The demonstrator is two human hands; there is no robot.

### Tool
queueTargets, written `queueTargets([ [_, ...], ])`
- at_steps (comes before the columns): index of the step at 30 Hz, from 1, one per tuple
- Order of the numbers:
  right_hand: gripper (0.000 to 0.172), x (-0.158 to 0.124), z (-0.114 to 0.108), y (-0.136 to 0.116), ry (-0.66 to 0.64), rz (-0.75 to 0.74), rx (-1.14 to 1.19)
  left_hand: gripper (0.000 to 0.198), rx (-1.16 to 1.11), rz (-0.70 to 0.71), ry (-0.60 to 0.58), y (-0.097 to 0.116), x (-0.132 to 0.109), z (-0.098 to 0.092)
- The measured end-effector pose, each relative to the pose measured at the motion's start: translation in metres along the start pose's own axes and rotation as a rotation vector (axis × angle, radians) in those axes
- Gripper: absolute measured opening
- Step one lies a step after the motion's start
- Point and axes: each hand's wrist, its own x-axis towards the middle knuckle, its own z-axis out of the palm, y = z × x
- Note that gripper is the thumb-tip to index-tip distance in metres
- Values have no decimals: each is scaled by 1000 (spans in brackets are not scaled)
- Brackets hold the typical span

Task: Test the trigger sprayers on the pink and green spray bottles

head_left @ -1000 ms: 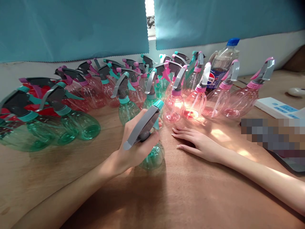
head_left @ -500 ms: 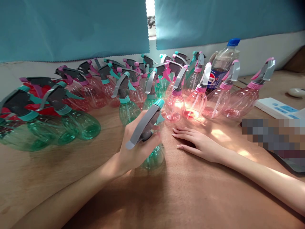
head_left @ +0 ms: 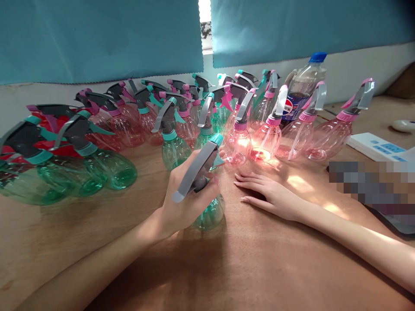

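Observation:
My left hand [head_left: 186, 194] is wrapped round the neck of a green spray bottle [head_left: 210, 211] with a grey and teal trigger head [head_left: 196, 170]. The bottle stands on the wooden table [head_left: 246, 268] near the middle. My right hand [head_left: 269, 192] lies flat on the table just to the right of the bottle, fingers stretched out and holding nothing. Behind both hands stand several green spray bottles [head_left: 173, 149] and pink spray bottles [head_left: 267, 138].
More green bottles [head_left: 106, 166] lie or lean at the left. A cola bottle [head_left: 300, 93] with a blue cap stands at the back right. A white device [head_left: 378, 147] with blue buttons and a dark flat object [head_left: 400, 224] lie at the right. Teal curtains hang behind.
My left hand has shifted the green bottle slightly to the right and tilted its trigger head a little. My right hand has stayed flat on the table.

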Motion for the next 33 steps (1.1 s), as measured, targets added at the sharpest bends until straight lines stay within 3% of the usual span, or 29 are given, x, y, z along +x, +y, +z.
queueTargets([
  [10,45,1,0,1,1,-18,-21,19,33,18,53,1,-2,4],
  [17,49,3,0,-12,9,-27,4,38,-1,41,85,-1,-3,4],
  [22,55,15,-5,-49,14,-98,40,40,7,88,125,-6,-13,-3],
  [27,59,45,-4,-106,134,-226,54,40,16,109,144,-12,-30,-22],
  [33,51,83,20,-158,147,-141,66,41,143,-37,222,-18,-51,-57],
])
